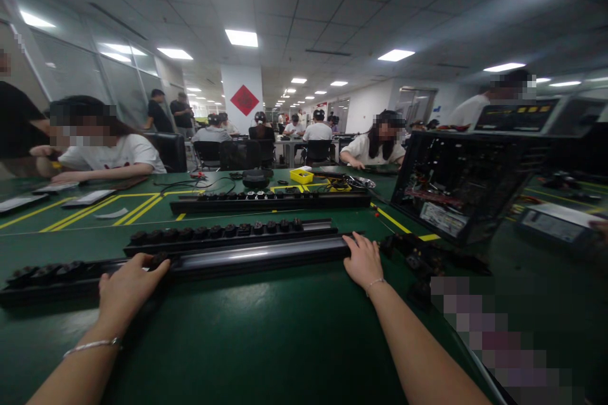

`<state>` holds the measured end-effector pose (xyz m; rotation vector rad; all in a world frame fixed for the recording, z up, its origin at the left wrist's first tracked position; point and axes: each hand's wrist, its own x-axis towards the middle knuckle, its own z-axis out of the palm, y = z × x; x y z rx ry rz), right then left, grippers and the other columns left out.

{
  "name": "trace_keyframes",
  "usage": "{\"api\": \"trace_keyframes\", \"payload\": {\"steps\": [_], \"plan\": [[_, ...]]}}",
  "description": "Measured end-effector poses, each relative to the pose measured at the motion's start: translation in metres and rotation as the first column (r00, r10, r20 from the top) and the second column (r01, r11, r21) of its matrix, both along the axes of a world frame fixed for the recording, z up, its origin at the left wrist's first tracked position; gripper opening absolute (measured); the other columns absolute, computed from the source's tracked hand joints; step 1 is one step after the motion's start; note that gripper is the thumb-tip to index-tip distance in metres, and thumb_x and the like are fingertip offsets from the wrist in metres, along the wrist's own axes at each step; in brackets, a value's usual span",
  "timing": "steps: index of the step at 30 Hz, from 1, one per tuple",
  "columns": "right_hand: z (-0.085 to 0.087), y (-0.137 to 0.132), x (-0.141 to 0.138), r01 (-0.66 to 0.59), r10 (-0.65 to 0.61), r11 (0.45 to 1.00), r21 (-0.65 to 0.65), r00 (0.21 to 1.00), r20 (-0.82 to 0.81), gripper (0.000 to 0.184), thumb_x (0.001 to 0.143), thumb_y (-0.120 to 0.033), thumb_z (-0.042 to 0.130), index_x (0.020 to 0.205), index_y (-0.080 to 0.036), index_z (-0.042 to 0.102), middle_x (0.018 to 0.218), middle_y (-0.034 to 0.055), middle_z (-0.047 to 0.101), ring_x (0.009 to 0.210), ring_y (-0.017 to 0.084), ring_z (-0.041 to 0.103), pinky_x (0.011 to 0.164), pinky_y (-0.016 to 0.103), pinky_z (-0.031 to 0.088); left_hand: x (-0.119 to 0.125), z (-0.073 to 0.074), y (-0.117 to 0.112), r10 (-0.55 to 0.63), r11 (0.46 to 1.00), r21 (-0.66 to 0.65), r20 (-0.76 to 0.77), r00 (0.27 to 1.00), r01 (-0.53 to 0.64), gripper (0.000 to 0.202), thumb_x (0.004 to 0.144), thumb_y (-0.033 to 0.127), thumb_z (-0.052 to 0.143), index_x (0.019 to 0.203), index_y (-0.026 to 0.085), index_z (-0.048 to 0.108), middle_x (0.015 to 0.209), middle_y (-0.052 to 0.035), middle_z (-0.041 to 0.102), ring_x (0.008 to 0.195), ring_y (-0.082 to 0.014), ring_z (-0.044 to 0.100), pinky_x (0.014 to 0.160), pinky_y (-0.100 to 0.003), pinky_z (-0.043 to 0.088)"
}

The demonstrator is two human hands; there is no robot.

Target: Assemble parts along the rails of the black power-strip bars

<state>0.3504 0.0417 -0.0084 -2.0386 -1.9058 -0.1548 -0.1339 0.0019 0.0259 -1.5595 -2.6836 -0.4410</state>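
Observation:
A long black rail (256, 255) with a shiny grey channel lies across the green table in front of me. Small black knob-like parts (52, 271) sit in a row on its left stretch. My left hand (127, 285) is closed at the rail, thumb and fingers around a small black part (159, 259) at the row's inner end. At the rail's right end, my right hand (363, 261) grips it with curled fingers, the thumb on the near side. Just behind lies a second rail (318, 225) carrying a row of similar black parts (230, 229).
A third rail (323, 200) lies farther back. Behind it are a yellow tray (301, 176) and cables. An opened computer case (441, 190) stands at the right, with dark tangled parts (418, 259) beside my right hand. Co-workers sit across the table (266, 329).

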Motion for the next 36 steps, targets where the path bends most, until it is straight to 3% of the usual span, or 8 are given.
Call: {"api": "trace_keyframes", "payload": {"steps": [10, 14, 17, 27, 36], "plan": [[0.001, 0.0, 0.001, -0.003, 0.003, 1.0, -0.014, 1.0, -0.001, 0.057, 0.072, -0.02, 0.044, 0.128, -0.026, 0.042, 0.137, 0.0053, 0.034, 0.127, 0.023, 0.025, 0.106, 0.044, 0.007, 0.004, 0.003, 0.0, 0.006, 1.0, -0.02, 0.019, 1.0, -0.006, 0.059, 0.07, 0.061, 0.035, 0.105, 0.017, 0.053, 0.099, -0.0133, 0.066, 0.101, -0.0327, 0.055, 0.093, -0.048, 0.028], [0.001, 0.0, 0.001, -0.004, 0.004, 1.0, -0.016, 1.0, -0.001, 0.056, 0.072, -0.021, 0.044, 0.128, -0.026, 0.042, 0.137, 0.0052, 0.034, 0.127, 0.023, 0.024, 0.106, 0.044, 0.007, 0.0, -0.001, 0.001, 0.025, 0.999, 0.025, 0.078, 0.997, -0.027, 0.063, 0.068, 0.064, 0.036, 0.105, 0.017, 0.054, 0.102, -0.0153, 0.063, 0.098, -0.0333, 0.055, 0.075, -0.039, 0.042], [0.001, 0.0, 0.001, -0.003, 0.003, 1.0, -0.011, 1.0, -0.002, 0.056, 0.072, -0.02, 0.044, 0.127, -0.026, 0.043, 0.137, 0.0053, 0.035, 0.127, 0.023, 0.025, 0.106, 0.044, 0.008, 0.0, -0.002, 0.001, 0.009, 0.998, 0.06, 0.066, 0.998, -0.013, 0.063, 0.067, 0.063, 0.037, 0.104, 0.016, 0.055, 0.098, -0.0153, 0.064, 0.091, -0.0321, 0.058, 0.068, -0.036, 0.043], [0.0, -0.001, -0.001, -0.003, 0.003, 0.999, 0.033, 1.0, 0.011, 0.056, 0.07, -0.018, 0.044, 0.126, -0.024, 0.045, 0.135, 0.0063, 0.037, 0.124, 0.022, 0.028, 0.105, 0.044, 0.01, 0.009, 0.002, 0.0, -0.003, 0.999, 0.04, 0.018, 1.0, 0.002, 0.058, 0.069, 0.061, 0.037, 0.102, 0.017, 0.056, 0.094, -0.0124, 0.066, 0.095, -0.0311, 0.058, 0.076, -0.039, 0.041], [0.004, -0.002, -0.001, 0.001, -0.001, 0.999, -0.035, 1.0, 0.004, 0.056, 0.073, -0.021, 0.043, 0.128, -0.026, 0.041, 0.138, 0.0052, 0.033, 0.127, 0.022, 0.024, 0.106, 0.044, 0.007, 0.012, 0.004, 0.0, -0.009, 1.0, 0.018, 0.018, 1.0, 0.009, 0.057, 0.07, 0.061, 0.037, 0.103, 0.018, 0.055, 0.098, -0.0118, 0.066, 0.099, -0.0305, 0.057, 0.084, -0.041, 0.037]]}}
